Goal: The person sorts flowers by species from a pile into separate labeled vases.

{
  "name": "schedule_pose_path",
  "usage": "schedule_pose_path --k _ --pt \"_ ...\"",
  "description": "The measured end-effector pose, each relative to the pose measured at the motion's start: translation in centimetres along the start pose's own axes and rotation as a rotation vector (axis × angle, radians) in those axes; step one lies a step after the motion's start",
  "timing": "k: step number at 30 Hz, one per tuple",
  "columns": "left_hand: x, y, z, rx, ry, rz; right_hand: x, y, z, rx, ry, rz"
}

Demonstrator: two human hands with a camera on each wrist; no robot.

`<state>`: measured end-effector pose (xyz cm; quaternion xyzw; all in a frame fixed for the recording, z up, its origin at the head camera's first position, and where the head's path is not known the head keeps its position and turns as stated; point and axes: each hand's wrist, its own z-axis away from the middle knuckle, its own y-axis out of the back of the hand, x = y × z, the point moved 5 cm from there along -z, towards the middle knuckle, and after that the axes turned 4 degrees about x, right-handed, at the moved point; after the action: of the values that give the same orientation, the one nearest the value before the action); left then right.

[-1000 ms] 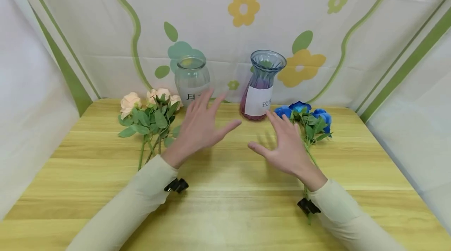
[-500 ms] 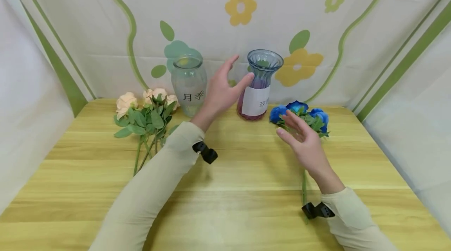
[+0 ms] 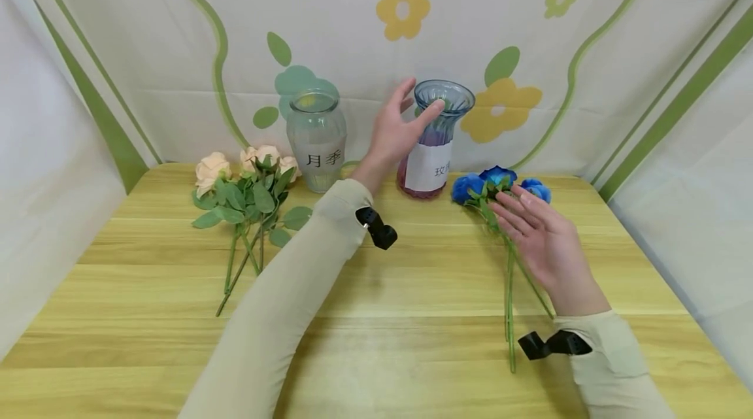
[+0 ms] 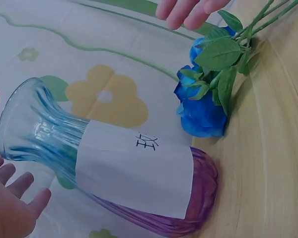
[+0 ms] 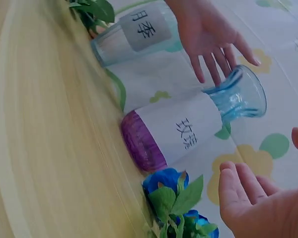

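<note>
My left hand (image 3: pixel 398 130) is at the neck of the blue-and-purple glass vase (image 3: pixel 425 167), fingers spread on its left side and thumb in front of the rim. The fingers are straight rather than wrapped round the glass. This vase stands upright with a white paper label. On the right, my right hand (image 3: pixel 544 242) hovers palm turned inward over the blue roses (image 3: pixel 468 187), its fingers extended and overlapping their leaves in the head view. The blue roses (image 4: pixel 203 116) lie with their green stems toward the front of the table. Nothing is held in either hand.
A clear glass vase (image 3: pixel 317 144) with a printed label stands left of the other vase. Peach roses (image 3: pixel 212 172) with leafy stems lie on the left of the wooden table (image 3: pixel 365 353). Behind the vases hangs a white cloth (image 3: pixel 329 7) with printed flowers.
My left hand has moved right, from in front of the clear vase to the neck of the blue-and-purple vase. My right hand has moved right and turned its palm inward. Vases and flowers stay put.
</note>
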<state>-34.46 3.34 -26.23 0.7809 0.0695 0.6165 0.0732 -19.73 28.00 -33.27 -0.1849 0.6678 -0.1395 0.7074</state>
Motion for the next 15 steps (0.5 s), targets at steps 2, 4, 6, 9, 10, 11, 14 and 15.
schedule_pose_path --k 2,4,6,9,10,11,14,15 --pt "0.1 -0.4 -0.1 0.000 0.008 0.003 0.0 0.7 -0.1 0.001 -0.018 -0.055" --pt "0.4 -0.7 -0.2 -0.001 0.012 0.003 -0.1 1.3 -0.1 0.005 -0.028 -0.095" --pt "0.6 -0.7 -0.3 0.000 0.019 -0.004 -0.2 1.8 -0.2 0.015 -0.034 -0.101" --pt "0.6 -0.6 -0.4 0.009 0.031 -0.004 -0.4 2.3 -0.2 0.044 -0.047 -0.066" --pt "0.6 -0.5 -0.4 0.014 0.037 -0.003 -0.5 2.5 -0.3 0.056 -0.053 -0.048" --pt "0.6 -0.4 -0.3 0.020 0.041 -0.005 -0.5 2.7 -0.3 0.069 -0.061 -0.023" --pt "0.4 -0.1 -0.2 0.031 0.044 -0.001 -0.6 3.3 -0.3 0.102 -0.092 0.041" --pt "0.4 -0.1 -0.2 0.032 0.043 0.000 -0.6 3.6 -0.2 0.111 -0.104 0.056"
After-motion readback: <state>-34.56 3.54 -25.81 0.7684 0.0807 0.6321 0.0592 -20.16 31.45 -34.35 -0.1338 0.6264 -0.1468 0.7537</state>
